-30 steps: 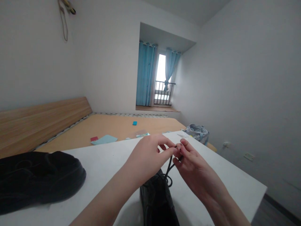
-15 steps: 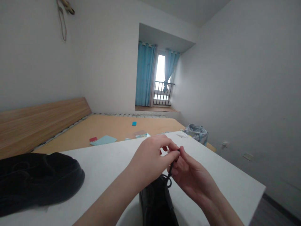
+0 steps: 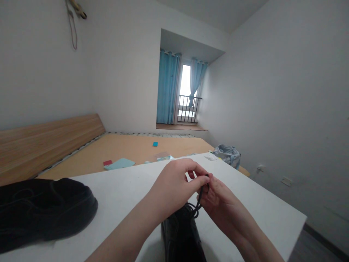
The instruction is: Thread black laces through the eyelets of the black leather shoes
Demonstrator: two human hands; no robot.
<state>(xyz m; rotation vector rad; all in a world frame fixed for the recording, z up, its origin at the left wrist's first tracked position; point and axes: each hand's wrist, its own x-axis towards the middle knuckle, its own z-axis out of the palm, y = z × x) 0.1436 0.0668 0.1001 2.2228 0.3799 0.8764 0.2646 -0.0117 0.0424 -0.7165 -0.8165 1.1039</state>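
Note:
A black shoe (image 3: 182,236) rests on the white table (image 3: 114,196) in front of me, partly covered by my forearm. From its top a black shoelace (image 3: 200,198) rises to my fingers. My left hand (image 3: 184,180) pinches the lace between thumb and index finger. Right against those fingertips, my right hand (image 3: 218,193) is closed on the same lace, with its lower fingers curled. Loops of lace hang beside the shoe's opening. A second black shoe (image 3: 46,211) lies on its side at the left of the table, away from both hands.
Beyond the table lies a tan bed surface (image 3: 136,143) with a light blue sheet (image 3: 121,163), a red piece (image 3: 107,162) and a small blue square (image 3: 155,144). A patterned bag (image 3: 227,154) stands past the table's far right corner.
My right hand has turned slightly and its fingers have shifted on the lace, with a bit of lace now bent over at the fingertips. My left hand and the shoes stay nearly unchanged.

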